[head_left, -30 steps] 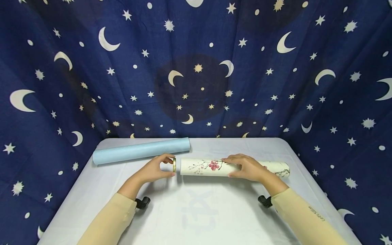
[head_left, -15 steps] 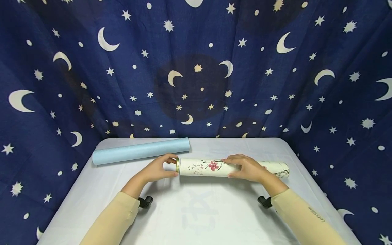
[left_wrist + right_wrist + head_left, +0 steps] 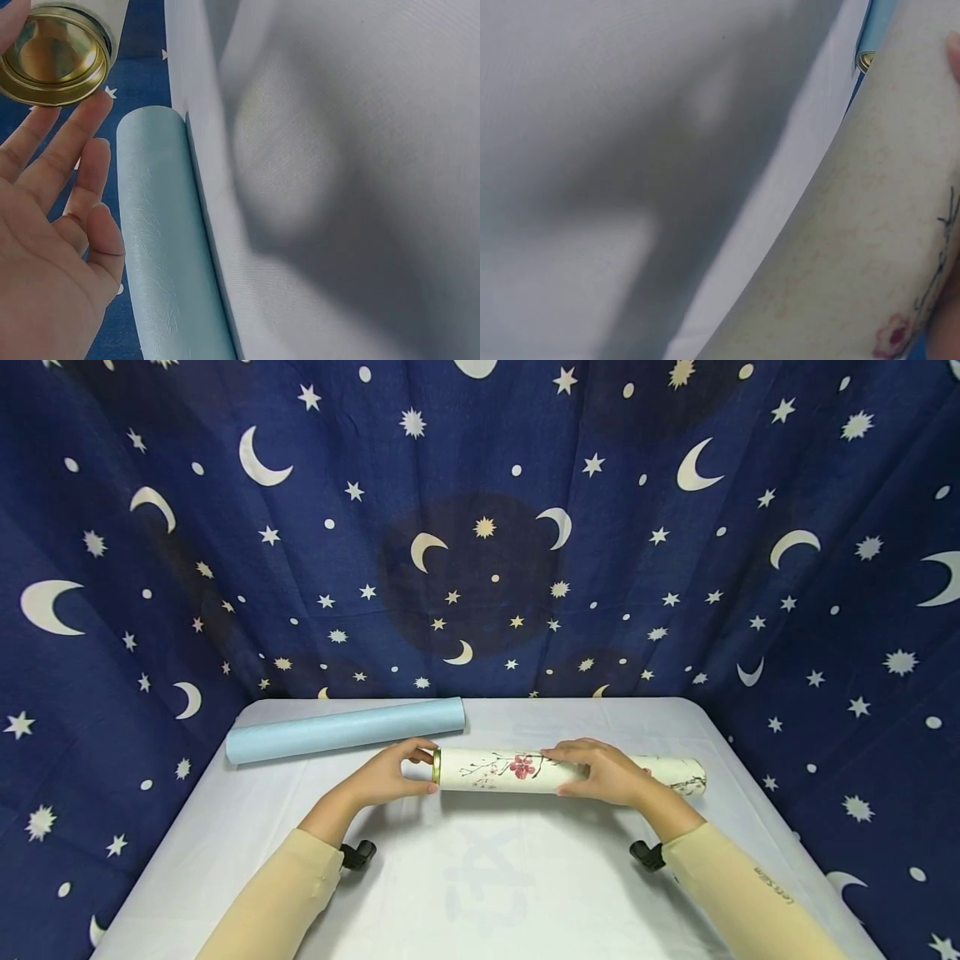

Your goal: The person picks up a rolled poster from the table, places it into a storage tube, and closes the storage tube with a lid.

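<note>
A cream paper tube with a red blossom and dark branches lies crosswise over the white table. Across its middle, my right hand grips it from above, thumb on the near side. At the tube's left end my left hand pinches a gold metal lid by its edge, right against the opening. Seen close in the left wrist view, the round shiny lid sits at the tube's end, fingertips under its rim. The right wrist view is filled by the pale tube wall; most of that hand is outside it.
Behind the left hand lies a light blue tube, slanting along the table's back left. A gold end shows on it in the right wrist view. The white-covered table meets a dark blue curtain with moons and stars.
My left hand has moved right, bringing the gold lid from a small gap up against the tube's left end. The cream tube has shifted very slightly left; the right hand keeps its grip.
</note>
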Tool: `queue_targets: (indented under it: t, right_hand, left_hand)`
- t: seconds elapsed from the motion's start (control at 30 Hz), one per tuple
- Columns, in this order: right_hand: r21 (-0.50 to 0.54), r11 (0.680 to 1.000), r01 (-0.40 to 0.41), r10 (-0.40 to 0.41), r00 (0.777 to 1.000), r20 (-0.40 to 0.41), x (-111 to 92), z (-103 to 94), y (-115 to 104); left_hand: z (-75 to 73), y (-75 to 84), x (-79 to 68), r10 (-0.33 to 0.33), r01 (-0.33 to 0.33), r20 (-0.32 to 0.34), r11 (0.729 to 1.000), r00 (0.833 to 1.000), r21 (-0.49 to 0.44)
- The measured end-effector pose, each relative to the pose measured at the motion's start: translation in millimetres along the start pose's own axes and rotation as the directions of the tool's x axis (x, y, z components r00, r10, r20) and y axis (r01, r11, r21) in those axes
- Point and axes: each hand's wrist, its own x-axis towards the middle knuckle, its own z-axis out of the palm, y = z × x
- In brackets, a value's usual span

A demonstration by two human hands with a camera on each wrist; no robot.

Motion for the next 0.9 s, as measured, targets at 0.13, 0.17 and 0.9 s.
queue_targets:
  t: [0.13, 0.17, 0.9]
  right_hand:
    - [-0.003, 1.0, 0.003, -0.003, 1.0, 0.0, 0.1, 0.2, -0.3]
    - [-0.003, 1.0, 0.004, -0.004, 1.0, 0.001, 0.1, 0.3, -0.5]
    - [0.002, 1.0, -0.026, 0.025, 0.999, 0.027, -1.5, 1.2, 0.0]
  left_hand:
    - [0.3, 0.4, -0.3, 0.0, 0.0, -0.002, 1.0, 1.0, -0.006]
    - [0.5, 0.6, -0.4, 0.003, -0.003, -0.002, 1.0, 1.0, -0.009]
    - [1.5, 1.2, 0.0, -0.008, 0.009, 0.017, 0.999, 1.0, -0.046]
